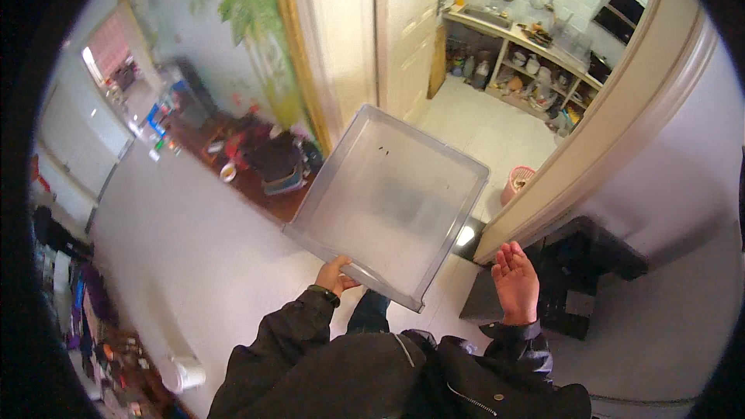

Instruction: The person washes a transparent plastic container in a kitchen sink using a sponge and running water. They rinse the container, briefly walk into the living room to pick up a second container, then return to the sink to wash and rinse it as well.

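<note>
A clear plastic drawer (396,203), grey-tinted and shallow, is held out in front of me. My left hand (336,277) grips its near rim, at the handle edge. A few small dark specks lie on the drawer's bottom towards the far side. To the right of the drawer, my right hand (517,285) is raised with the palm showing and the fingers extended; it holds nothing and does not touch the drawer.
An open doorway ahead, with a door frame (593,110), shows a kitchen counter (524,41) and a pink basket (517,183). Left stands a low wooden bench (279,201) with clothes; a white cylindrical object (187,373) is at lower left. Black objects (570,279) stand at right.
</note>
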`<action>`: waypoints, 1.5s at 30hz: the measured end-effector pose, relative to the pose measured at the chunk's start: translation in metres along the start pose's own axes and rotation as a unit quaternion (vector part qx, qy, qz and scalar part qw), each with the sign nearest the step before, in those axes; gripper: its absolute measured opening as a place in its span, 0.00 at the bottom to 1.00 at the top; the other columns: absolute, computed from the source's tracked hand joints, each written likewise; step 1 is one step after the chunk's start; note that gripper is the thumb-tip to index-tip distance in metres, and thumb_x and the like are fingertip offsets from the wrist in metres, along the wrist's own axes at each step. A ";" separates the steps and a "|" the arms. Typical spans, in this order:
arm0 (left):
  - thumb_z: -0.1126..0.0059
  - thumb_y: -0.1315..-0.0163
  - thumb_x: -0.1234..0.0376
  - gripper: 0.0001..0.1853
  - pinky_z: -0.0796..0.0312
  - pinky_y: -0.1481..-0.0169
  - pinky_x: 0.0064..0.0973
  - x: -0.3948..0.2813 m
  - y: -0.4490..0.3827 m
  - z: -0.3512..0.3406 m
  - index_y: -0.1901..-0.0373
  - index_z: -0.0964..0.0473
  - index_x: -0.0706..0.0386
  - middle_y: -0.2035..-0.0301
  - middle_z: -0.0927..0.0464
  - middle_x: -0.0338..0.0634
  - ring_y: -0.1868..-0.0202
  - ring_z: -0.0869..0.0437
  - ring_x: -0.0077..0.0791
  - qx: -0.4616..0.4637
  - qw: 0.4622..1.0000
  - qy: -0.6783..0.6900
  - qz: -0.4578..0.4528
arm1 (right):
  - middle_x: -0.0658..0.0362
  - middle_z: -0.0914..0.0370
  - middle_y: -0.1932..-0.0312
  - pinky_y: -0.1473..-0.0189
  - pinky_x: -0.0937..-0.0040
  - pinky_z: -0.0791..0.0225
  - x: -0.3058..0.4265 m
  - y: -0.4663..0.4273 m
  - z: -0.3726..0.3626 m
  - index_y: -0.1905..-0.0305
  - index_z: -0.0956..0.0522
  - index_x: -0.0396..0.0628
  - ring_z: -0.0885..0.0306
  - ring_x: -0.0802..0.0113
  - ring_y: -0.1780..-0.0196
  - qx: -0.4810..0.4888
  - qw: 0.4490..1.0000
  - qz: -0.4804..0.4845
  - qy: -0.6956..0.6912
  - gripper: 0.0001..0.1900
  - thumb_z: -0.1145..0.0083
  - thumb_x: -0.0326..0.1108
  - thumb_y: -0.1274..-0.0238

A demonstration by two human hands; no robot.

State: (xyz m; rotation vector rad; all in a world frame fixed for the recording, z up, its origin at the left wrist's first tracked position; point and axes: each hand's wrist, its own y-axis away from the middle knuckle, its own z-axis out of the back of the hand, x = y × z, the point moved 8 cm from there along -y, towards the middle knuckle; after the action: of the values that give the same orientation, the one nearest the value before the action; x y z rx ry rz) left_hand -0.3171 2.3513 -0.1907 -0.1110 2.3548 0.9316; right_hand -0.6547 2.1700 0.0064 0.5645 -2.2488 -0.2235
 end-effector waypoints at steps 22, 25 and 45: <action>0.42 0.43 0.61 0.37 0.27 0.45 0.58 -0.107 -0.473 -0.305 0.37 0.46 0.70 0.42 0.39 0.68 0.48 0.27 0.63 0.155 0.962 -0.046 0.222 | 0.58 0.24 0.53 0.55 0.70 0.29 0.153 -0.376 -0.009 0.43 0.30 0.43 0.24 0.67 0.52 -0.129 0.977 0.160 -0.059 0.17 0.48 0.29 0.37; 0.42 0.43 0.61 0.32 0.28 0.46 0.59 -0.119 -0.532 -0.341 0.41 0.41 0.67 0.47 0.36 0.65 0.51 0.26 0.60 0.113 0.964 -0.059 0.232 | 0.58 0.25 0.52 0.54 0.71 0.30 0.190 -0.463 -0.014 0.42 0.31 0.43 0.26 0.69 0.51 -0.113 0.979 0.151 -0.072 0.18 0.48 0.30 0.36; 0.35 0.51 0.59 0.49 0.36 0.37 0.59 -0.239 -0.868 -0.633 0.34 0.57 0.66 0.40 0.49 0.64 0.41 0.36 0.60 0.051 0.979 -0.009 0.198 | 0.58 0.26 0.50 0.53 0.71 0.32 0.462 -0.743 0.077 0.41 0.32 0.45 0.28 0.68 0.50 -0.230 0.901 0.349 -0.118 0.21 0.46 0.28 0.39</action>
State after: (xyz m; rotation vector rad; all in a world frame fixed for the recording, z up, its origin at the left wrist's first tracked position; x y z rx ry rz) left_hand -0.1916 1.2581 -0.2110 0.4209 2.4483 0.9840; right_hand -0.7420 1.2958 0.0129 -0.5486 -2.3583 -0.4497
